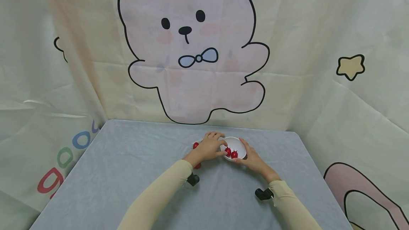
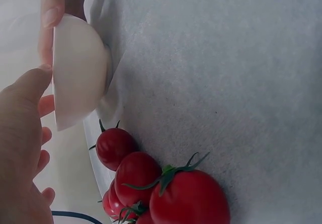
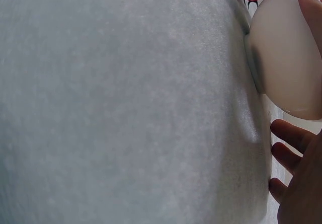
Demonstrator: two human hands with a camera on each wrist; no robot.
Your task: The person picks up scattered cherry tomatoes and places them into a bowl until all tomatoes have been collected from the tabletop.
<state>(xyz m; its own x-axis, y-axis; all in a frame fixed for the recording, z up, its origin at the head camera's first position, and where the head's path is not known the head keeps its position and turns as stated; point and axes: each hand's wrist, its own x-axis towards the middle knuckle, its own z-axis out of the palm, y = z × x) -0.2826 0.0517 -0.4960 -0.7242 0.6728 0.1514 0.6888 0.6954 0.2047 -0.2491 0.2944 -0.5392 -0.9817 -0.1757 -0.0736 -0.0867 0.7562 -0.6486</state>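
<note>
A small white bowl (image 1: 237, 143) stands on the table with two red cherry tomatoes (image 1: 234, 154) visible inside. My right hand (image 1: 254, 160) holds the bowl from the right, thumb at the near side and fingers at the far side. My left hand (image 1: 209, 147) reaches over the bowl's left rim, fingers loosely bent and apart, close to one tomato. Between its thumb and fingers in the left wrist view (image 2: 25, 108), no tomato shows above the rim. Several more tomatoes (image 2: 188, 199) with green stems lie left of the bowl, partly hidden by my left wrist in the head view.
A grey-blue cloth covers the table (image 1: 143, 152). Behind it hangs a cream curtain (image 1: 287, 91) printed with a bear, close to the table's back edge. Black wrist mounts (image 1: 263, 194) sit by both sleeves.
</note>
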